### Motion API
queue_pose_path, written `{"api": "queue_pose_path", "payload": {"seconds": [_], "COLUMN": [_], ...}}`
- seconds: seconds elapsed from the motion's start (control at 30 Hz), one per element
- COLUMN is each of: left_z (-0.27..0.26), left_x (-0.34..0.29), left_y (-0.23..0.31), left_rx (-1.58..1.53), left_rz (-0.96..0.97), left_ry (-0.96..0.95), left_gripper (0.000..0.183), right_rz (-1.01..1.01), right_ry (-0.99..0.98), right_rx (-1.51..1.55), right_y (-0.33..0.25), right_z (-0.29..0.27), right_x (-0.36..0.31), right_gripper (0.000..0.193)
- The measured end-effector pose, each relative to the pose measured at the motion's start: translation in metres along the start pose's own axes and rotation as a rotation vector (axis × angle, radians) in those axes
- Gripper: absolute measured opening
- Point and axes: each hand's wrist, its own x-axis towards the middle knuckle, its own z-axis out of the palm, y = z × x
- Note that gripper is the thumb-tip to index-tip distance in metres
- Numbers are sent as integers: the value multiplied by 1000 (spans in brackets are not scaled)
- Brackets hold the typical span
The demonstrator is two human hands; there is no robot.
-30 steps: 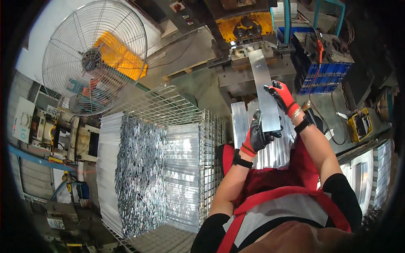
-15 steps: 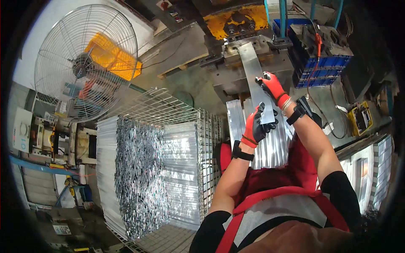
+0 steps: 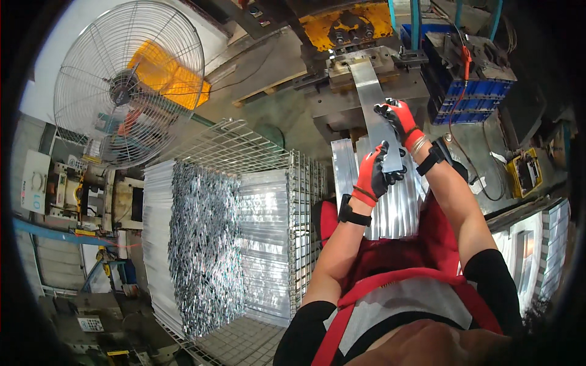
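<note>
Head view: both hands, left hand (image 3: 373, 174) and right hand (image 3: 400, 119), grip tight the near end of the metal strip (image 3: 375, 110), which looks thin, stiff and sharp-edged.

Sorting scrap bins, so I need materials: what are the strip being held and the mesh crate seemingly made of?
Strip: bare sheet metal, probably aluminium or steel, with a dull silver sheen and flat, thin edges. Mesh crate: welded steel wire, likely zinc-plated, going by its bright grey grid.
</note>
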Motion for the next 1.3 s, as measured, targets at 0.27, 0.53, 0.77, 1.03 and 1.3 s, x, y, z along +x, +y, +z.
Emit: {"api": "queue_pose_path", "payload": {"seconds": [0.27,0.53,0.77,1.03,1.3], "left_z": [-7,-5,-21,-37,-22], "left_x": [2,1,-16,-105,-126], "left_y": [-2,-4,-11,35,60], "left_rx": [61,68,55,1666,2168], "left_rz": [-8,-7,46,262,513], "left_ry": [0,-2,-66,305,359], "left_gripper": [37,38,44,29,34], "right_rz": [-46,-37,-141,-1057,-999], "right_ry": [-41,-17,-61,-157,-820], "right_rx": [-63,-96,-354,-1532,-1704], "right_y": [1,2,-8,-111,-91], "right_z": [-4,-7,-2,1,-26], "right_x": [0,-1,-16,-114,-118], "right_gripper": [10,12,26,61,28]}}
